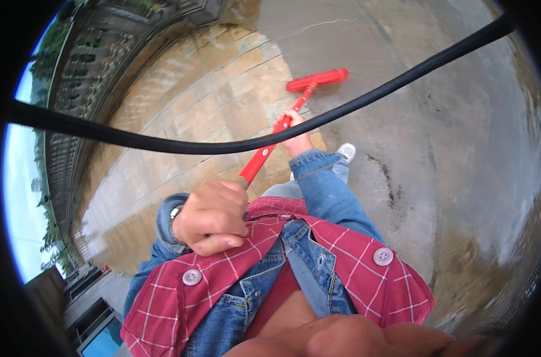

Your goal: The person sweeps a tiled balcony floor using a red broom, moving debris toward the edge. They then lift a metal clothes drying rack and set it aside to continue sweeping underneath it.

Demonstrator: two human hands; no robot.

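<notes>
A red long-handled broom (265, 152) slants away from my chest. My left hand (212, 216) is closed around the upper end of its handle, close to the apron, with a wristwatch (175, 211) on that wrist. Farther down the shaft, my right hand (295, 133) grips it with the arm stretched forward. The red brush head (317, 80) is slightly blurred, over the line where stone paving (234, 107) meets grey concrete (386, 129). Whether its bristles touch the ground I cannot tell.
A black cord (216, 148) sags across the view, crossing in front of the handle. Along the left runs a stone balustrade (89, 67). The ground looks wet, with a dark dirt streak (388, 183) right of my white shoe (347, 152).
</notes>
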